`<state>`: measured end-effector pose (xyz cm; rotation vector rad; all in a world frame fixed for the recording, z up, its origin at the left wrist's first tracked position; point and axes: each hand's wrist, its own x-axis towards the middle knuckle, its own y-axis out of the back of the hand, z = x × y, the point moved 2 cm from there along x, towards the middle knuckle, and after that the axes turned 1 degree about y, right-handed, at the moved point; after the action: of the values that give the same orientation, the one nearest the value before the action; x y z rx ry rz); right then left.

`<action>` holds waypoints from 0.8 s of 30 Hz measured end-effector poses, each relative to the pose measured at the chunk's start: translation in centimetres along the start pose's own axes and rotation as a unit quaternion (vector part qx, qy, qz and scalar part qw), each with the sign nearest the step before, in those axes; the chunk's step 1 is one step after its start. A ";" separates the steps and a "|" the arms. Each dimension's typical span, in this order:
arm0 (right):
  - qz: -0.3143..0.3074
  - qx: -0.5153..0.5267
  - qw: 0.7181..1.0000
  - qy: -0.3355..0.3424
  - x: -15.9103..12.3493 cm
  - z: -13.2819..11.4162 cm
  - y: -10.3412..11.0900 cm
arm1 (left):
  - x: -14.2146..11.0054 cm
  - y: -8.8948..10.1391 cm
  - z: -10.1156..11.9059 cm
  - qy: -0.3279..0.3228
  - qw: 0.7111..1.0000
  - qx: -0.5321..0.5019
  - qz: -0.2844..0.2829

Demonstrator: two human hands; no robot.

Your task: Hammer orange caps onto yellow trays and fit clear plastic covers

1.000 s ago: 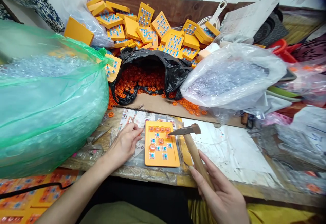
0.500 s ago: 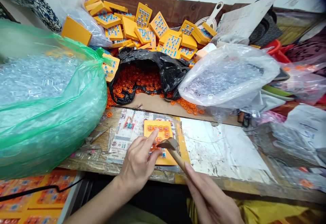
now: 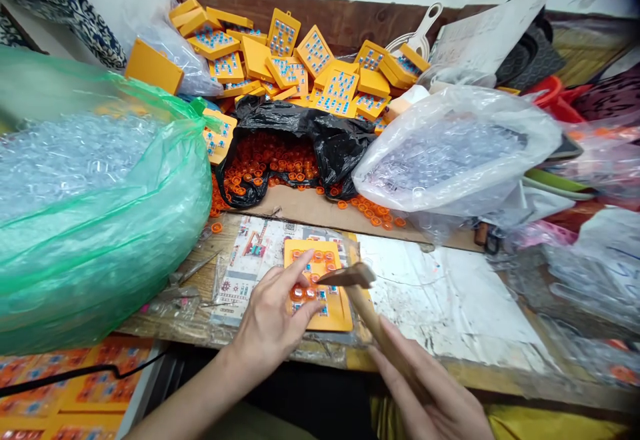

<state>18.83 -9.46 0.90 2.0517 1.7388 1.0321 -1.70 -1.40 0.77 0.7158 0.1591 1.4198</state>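
Note:
A yellow plastic board (image 3: 327,320) lies flat on the bench, with round orange caps (image 3: 305,293) and small blue-and-silver parts on its face. My left hand (image 3: 273,310) rests over the board's left side, index finger stretched across it and thumb apart at the lower edge. Nothing shows held between them. My right hand (image 3: 425,387) is closed round the wooden handle of a small hammer (image 3: 357,277). The hammer's head hangs over the right part of the board, its thin end pointing left towards the caps. The board beneath the head is partly hidden.
A black bag (image 3: 345,150) spills orange caps behind the board. Left stands a green bag (image 3: 165,240) of clear plastic pieces; right, a white bag (image 3: 450,197) of similar pieces. Yellow boards (image 3: 315,50) are heaped at the back. A tray (image 3: 133,400) of filled boards sits lower left.
The hammer's head has risen and shifted right, away from the caps. My left thumb has moved right, opening a wider gap from the index finger and uncovering more caps.

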 end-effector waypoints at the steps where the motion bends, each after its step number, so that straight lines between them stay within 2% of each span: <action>1: 0.041 0.011 0.998 -0.053 0.0 0.4 0.0 | 0.7 0.6 -0.2 -0.018 1.000 0.015 0.014; 3: 0.104 0.050 0.978 -0.172 0.0 1.3 0.0 | 3.1 2.2 -0.9 -0.045 0.992 0.098 0.061; 4: 0.117 0.081 0.963 -0.228 0.1 1.8 -0.1 | 4.6 3.2 -1.5 -0.050 0.982 0.160 0.092; 5: 0.116 0.116 0.948 -0.273 0.2 2.1 -0.2 | 6.3 4.0 -2.2 -0.028 0.964 0.244 0.098; 6: 0.111 0.151 0.934 -0.305 0.3 2.3 -0.3 | 7.9 4.7 -2.9 -0.007 0.957 0.271 0.101; 9: 0.115 0.227 0.905 -0.340 0.7 2.4 -0.5 | 11.8 6.2 -4.8 0.041 0.948 0.304 0.081; 11: 0.136 0.244 0.899 -0.338 0.8 2.3 -0.5 | 13.0 6.6 -5.4 0.059 0.949 0.303 0.064; 15: 0.113 0.258 0.907 -0.312 0.7 2.7 -0.6 | 12.4 6.5 -5.1 0.059 0.963 0.261 0.024; 20: 0.098 0.271 0.908 -0.304 0.7 3.3 -0.5 | 8.2 5.0 -5.4 0.043 0.979 0.190 -0.062; 24: 0.093 0.220 0.926 -0.292 0.5 3.1 -0.3 | 5.4 4.0 -6.3 0.011 0.980 0.192 -0.042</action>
<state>20.64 -8.16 -1.36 2.4790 1.5568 0.0081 -7.30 5.81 -0.30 0.9975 0.4855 1.3301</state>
